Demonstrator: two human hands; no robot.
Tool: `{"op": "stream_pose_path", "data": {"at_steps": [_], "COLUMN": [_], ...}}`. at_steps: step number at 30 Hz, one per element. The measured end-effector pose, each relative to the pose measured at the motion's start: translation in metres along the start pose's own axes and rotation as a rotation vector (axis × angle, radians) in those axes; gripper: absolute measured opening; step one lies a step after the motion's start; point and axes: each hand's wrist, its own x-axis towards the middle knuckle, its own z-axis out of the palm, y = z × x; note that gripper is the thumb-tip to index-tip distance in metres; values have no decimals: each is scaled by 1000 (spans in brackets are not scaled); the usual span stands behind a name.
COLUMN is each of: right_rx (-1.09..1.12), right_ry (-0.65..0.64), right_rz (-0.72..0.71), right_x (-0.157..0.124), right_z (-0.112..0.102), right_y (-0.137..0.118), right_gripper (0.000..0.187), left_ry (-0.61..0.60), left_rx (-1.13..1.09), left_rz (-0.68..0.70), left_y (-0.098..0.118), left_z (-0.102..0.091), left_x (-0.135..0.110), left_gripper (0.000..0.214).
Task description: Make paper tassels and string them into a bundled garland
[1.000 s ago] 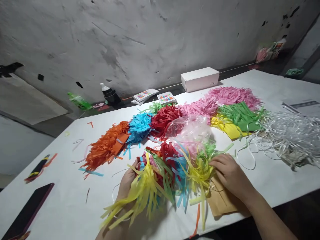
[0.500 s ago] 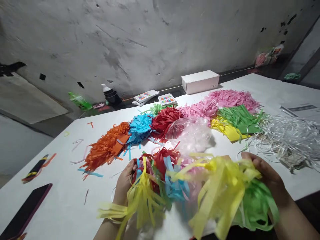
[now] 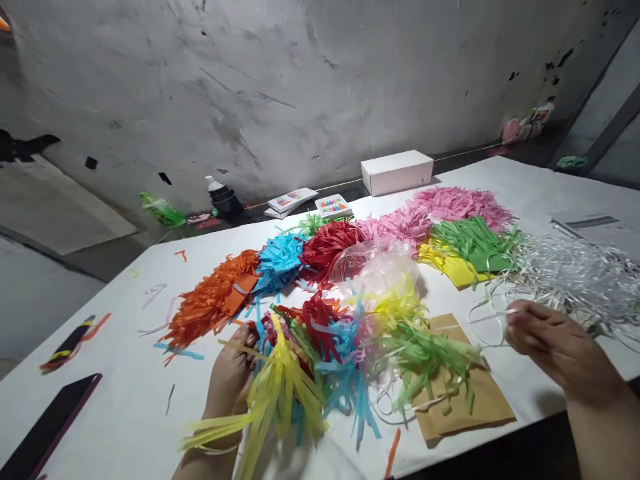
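Observation:
A garland of crepe-paper tassels spans the near side of the table, with yellow (image 3: 277, 383), red (image 3: 323, 327), blue (image 3: 347, 367) and green (image 3: 430, 360) tassels among it. My left hand (image 3: 239, 357) is closed on the garland's left end, its fingers partly behind the paper strips. To the right, my right hand (image 3: 550, 340) pinches a thin white ribbon (image 3: 493, 317), which runs left toward the green tassel. Under that tassel lies a brown paper sheet or envelope (image 3: 485, 407). Loops of white string (image 3: 390, 407) show below the garland.
Behind lie fringed bundles in orange (image 3: 213, 300), blue (image 3: 280, 260), red (image 3: 333, 247), pink (image 3: 463, 207) and green (image 3: 473, 240). A crumpled clear plastic bag (image 3: 380, 267), silvery strips (image 3: 575, 273), a white box (image 3: 397, 172), a phone (image 3: 50, 420) and a black-and-yellow cutter (image 3: 70, 343) are around them.
My right hand has let go of the yellow and green tassels, which now rest over the brown paper. It has moved right and up, with the white ribbon pinched in it. My left hand keeps its hold.

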Motion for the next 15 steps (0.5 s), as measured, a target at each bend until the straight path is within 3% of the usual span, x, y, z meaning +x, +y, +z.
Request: {"op": "stream_pose_path", "data": {"at_steps": [4, 8, 11, 13, 15], "right_rx": [92, -161, -367, -522, -667], "right_ry": [186, 455, 561, 588, 541], "right_rz": [-140, -386, -467, -521, -577], "right_x": [1, 12, 20, 22, 21], "right_z": [-9, -28, -39, -33, -13], "right_y": [-11, -13, 0, 12, 25], "right_gripper": [24, 29, 31, 24, 12], "left_ry": [1, 6, -11, -22, -18], "left_rx": [-28, -29, -18, 3, 38], "left_rz": [18, 26, 22, 15, 12], "left_y": [-1, -2, -4, -5, -6], "left_z": [-4, -4, -4, -3, -2], "left_x": [2, 2, 1, 1, 0], "left_gripper": [31, 30, 31, 33, 36]}}
